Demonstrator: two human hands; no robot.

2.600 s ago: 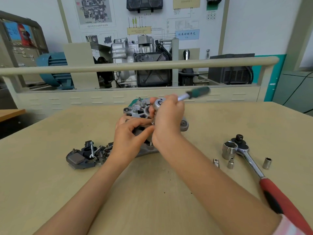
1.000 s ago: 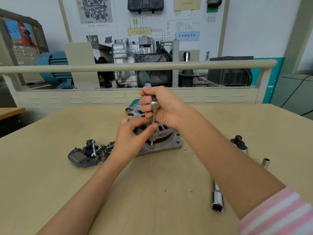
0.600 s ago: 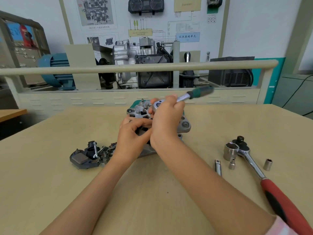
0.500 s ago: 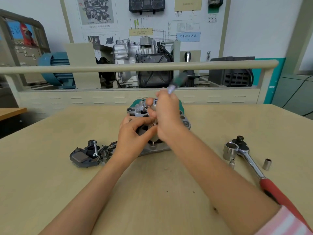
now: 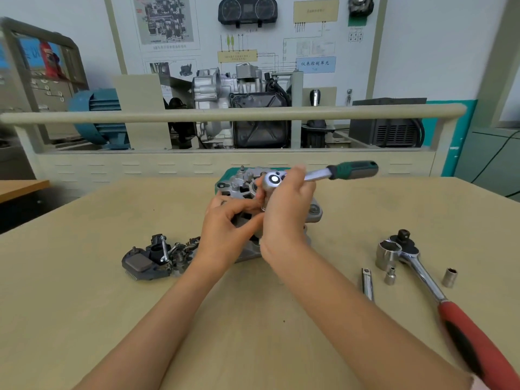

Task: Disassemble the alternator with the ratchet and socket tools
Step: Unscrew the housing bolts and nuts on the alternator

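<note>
Both forearms extend forward from the lower edge of the view and converge at centre. The left hand [image 5: 225, 229] is curled, thumb and forefinger tips brought together in a pinch. The right hand [image 5: 284, 209] sits just beside and above it, back toward the camera, fingers wrapped closed, wrist bent slightly upward.

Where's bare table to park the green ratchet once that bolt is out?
Free: the far right table, between the alternator and the red ratchet; the far left, beyond the removed parts; the near middle between the forearms. Crowded: the right side round the red ratchet, big socket, small sockets and extension. Hands cover the alternator's front.
</note>
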